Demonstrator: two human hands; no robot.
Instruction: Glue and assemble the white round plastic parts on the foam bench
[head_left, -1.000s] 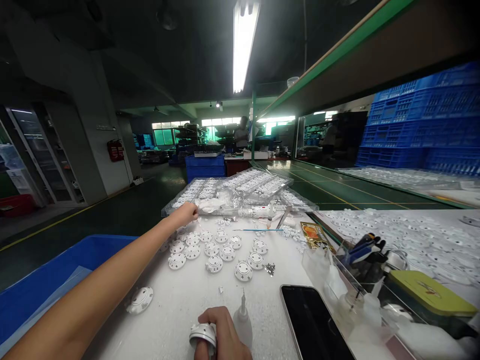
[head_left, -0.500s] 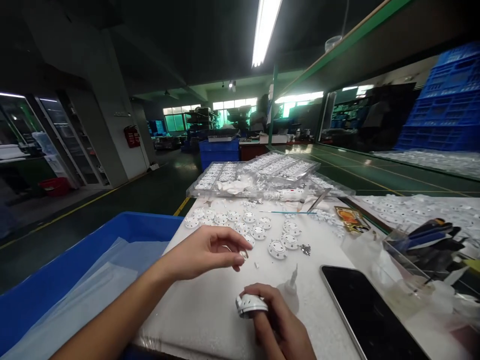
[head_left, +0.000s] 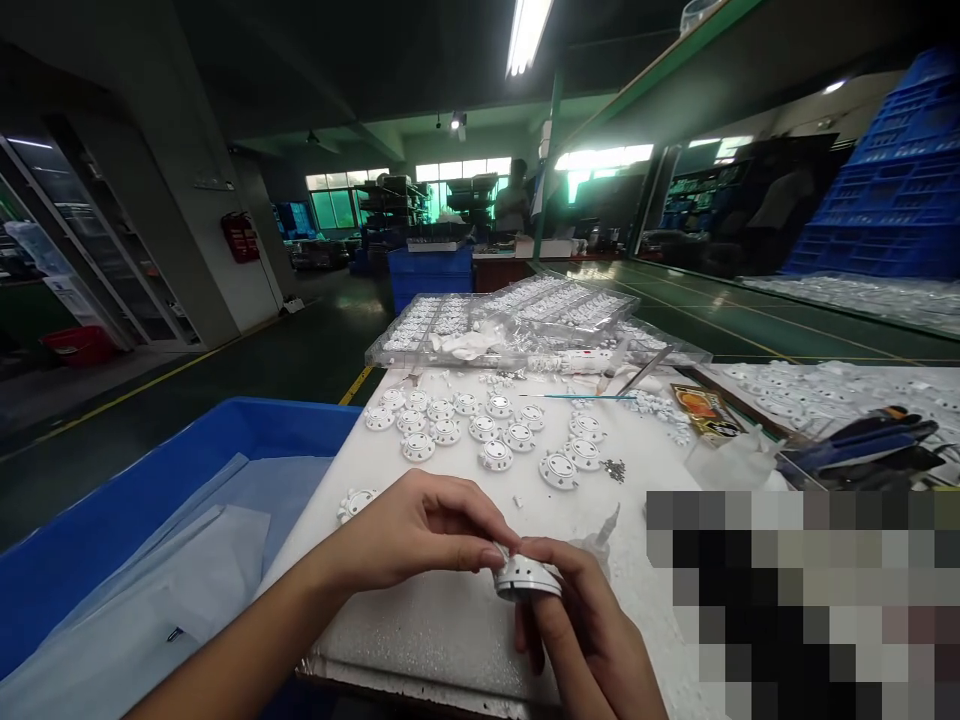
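My right hand (head_left: pixel 581 610) grips a white round plastic part (head_left: pixel 525 578), domed with small dark slots along its side. Thumb and fingertips of my left hand (head_left: pixel 442 530) are pinched at the left edge of that part, on a small white piece mostly hidden by the fingers. Behind the hands, several similar white round parts (head_left: pixel 496 456) lie spread over the white foam board (head_left: pixel 420 620). Another one (head_left: pixel 356 503) sits beside my left wrist. A small clear-white bottle with a thin nozzle (head_left: pixel 606 530) is just behind my right hand.
A blue bin (head_left: pixel 255 420) with plastic sheets stands on the left. Bagged white parts (head_left: pixel 450 330) are stacked at the back. A pile of tiny dark pieces (head_left: pixel 615 469), a thin blue stick (head_left: pixel 577 396) and pliers (head_left: pixel 870 440) lie on the right. The lower right is pixelated.
My left hand has moved right and down, bringing its small white piece to the round part. My right hand has risen slightly with that part. The view has shifted.
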